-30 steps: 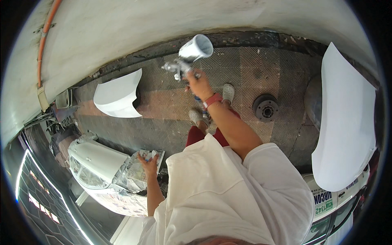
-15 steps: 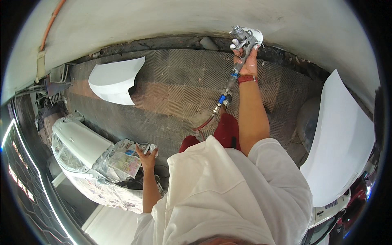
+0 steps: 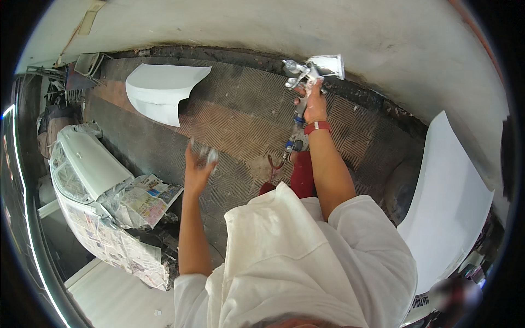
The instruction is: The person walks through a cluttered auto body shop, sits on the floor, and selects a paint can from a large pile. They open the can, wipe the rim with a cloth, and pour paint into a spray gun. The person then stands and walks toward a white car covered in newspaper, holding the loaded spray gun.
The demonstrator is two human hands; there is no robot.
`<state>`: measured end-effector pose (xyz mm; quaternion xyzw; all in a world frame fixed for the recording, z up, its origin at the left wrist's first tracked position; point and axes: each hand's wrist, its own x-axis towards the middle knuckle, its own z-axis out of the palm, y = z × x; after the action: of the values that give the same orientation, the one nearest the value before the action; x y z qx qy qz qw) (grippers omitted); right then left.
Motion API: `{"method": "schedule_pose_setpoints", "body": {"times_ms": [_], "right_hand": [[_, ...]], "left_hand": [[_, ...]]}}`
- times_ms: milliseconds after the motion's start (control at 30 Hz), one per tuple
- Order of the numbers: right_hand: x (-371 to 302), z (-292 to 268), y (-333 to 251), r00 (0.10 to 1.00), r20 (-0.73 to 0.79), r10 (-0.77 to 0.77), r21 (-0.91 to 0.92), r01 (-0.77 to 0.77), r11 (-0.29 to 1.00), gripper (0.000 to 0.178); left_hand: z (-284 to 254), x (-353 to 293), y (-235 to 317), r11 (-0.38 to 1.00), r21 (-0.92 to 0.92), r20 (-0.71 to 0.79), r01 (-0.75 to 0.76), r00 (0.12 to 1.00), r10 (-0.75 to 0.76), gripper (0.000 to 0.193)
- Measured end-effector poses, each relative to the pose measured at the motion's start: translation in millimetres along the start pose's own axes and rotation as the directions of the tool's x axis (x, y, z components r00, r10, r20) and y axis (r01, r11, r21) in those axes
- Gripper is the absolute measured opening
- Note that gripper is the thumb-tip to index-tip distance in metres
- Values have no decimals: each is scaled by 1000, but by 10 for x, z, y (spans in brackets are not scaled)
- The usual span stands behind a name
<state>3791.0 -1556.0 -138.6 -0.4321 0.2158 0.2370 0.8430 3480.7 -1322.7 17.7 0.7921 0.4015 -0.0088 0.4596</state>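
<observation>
My right hand is closed around the handle of a metal paint spray gun, held out ahead near the wall. A white cup on the gun is tipped sideways, pointing right. Below the grip, an air line with a blue-marked fitting hangs toward a reddish hose. Out to the left, my left hand is raised over the floor with a small whitish, see-through piece in its fingers; motion blur hides what kind of thing it is.
A white car panel lies at the far left on the patterned floor. Another large white panel stands at the right. On the left is a car body masked with newspaper and plastic. A pale wall runs along the far side.
My left hand has moved up and forward, away from the masked car, with the whitish piece. The spray gun has come lower and left, and its cup has tipped further sideways. The view has turned slightly.
</observation>
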Motion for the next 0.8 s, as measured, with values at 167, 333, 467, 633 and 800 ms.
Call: {"method": "schedule_pose_setpoints", "body": {"times_ms": [167,333,467,633,800], "right_hand": [[-534,23,232,985,144,-92,-147,114,983,55],[-578,-18,299,994,104,21,-376,20,926,68],[-340,-96,179,990,88,113,-383,-71,921,74],[-89,-92,-76,983,48,178,-295,-156,942,83],[167,-76,-318,989,-31,148,-178,-151,972,63]], "left_hand": [[405,600,1361,976,-138,215,-168,957,195,112],[793,915,2050,963,169,419,-208,900,121,122],[1098,1336,2268,912,346,447,-221,893,47,125],[1430,1717,2555,815,496,541,-301,841,-19,128],[1760,1989,2982,790,537,589,-295,802,-100,130]]}}
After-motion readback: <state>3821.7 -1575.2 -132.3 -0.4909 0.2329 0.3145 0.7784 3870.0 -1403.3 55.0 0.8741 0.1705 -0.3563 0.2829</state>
